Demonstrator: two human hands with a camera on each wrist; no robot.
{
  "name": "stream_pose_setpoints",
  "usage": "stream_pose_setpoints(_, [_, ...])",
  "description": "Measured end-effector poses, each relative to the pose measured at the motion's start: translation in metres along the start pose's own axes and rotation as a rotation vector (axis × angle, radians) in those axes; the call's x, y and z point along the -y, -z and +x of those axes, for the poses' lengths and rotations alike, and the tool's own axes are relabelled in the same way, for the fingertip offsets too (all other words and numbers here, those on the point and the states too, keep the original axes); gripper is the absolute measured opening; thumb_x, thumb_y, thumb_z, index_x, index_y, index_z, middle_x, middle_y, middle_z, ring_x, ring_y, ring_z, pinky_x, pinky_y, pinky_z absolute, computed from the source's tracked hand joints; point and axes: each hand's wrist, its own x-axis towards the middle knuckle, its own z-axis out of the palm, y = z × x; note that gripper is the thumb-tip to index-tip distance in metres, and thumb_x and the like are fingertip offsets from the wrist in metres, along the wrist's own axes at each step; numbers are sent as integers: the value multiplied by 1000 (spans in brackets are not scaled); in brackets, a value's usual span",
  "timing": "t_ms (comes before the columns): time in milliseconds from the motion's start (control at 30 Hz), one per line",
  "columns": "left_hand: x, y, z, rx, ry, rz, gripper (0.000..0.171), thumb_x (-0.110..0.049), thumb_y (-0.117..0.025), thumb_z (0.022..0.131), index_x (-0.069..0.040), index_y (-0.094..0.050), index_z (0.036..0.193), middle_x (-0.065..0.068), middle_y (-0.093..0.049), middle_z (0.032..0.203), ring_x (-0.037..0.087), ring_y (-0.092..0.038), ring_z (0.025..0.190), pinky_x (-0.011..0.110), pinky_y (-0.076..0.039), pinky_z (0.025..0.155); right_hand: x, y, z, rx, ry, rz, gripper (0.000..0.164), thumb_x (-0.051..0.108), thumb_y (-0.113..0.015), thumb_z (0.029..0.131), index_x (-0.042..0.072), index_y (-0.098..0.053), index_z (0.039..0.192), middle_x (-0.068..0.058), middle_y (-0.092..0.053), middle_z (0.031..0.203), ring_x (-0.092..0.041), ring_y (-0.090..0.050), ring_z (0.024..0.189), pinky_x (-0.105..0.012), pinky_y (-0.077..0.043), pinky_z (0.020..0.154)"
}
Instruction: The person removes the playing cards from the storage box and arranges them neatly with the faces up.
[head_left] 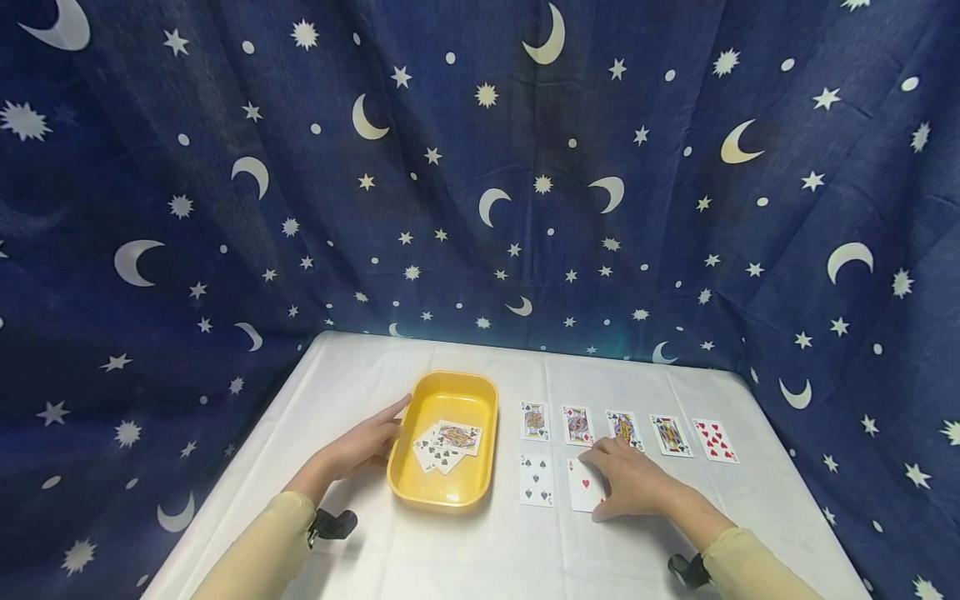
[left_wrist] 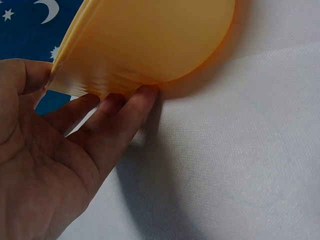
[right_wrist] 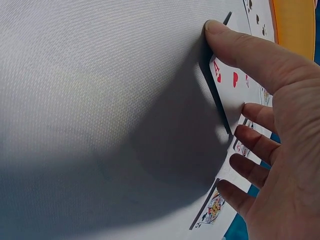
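Note:
At the left wall of a yellow tray (head_left: 442, 500), my left hand (head_left: 365, 442) grips the side, its thumb at the rim and its fingers against the outer wall (left_wrist: 145, 45). A few playing cards (head_left: 450, 446) lie fanned inside the tray, a face card uppermost. My right hand (head_left: 633, 483) holds an ace of hearts (head_left: 585, 492) by its edges, thumb at the near end and fingers at the far end. In the right wrist view, this ace (right_wrist: 231, 87) is low over the cloth, with a dark shadow along its edge. Left of it lies a five of spades (head_left: 536, 481).
A row of face-up cards lies behind the ace: several face cards, such as the jack (head_left: 671, 436), and a hearts number card (head_left: 715, 440) at the right end. White cloth (head_left: 465, 558) covers the table. A blue moon-and-star curtain (head_left: 450, 208) hangs behind and at both sides.

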Motion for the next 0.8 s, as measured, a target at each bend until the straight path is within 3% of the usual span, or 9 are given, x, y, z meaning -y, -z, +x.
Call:
stream_pose_setpoints(500, [1,1,0,-3,1,6,67,-23,-51,104,-35,-24,164,14,-33,163,30,-60,116,50,-57,92,1,3,0,23,-16,13,86,49,-93,60,12,-65,132,0,-57,121,-23,-53,112,-52,-47,100])
stream_pose_setpoints(800, [2,1,0,-1,7,-3,67,-24,-52,104,-37,-24,163,12,-31,165,30,-60,119,49,-57,93,3,17,10,-58,-10,40,85,46,-90,68,12,-62,140,-6,-56,135,-32,-50,128,-55,-41,108])
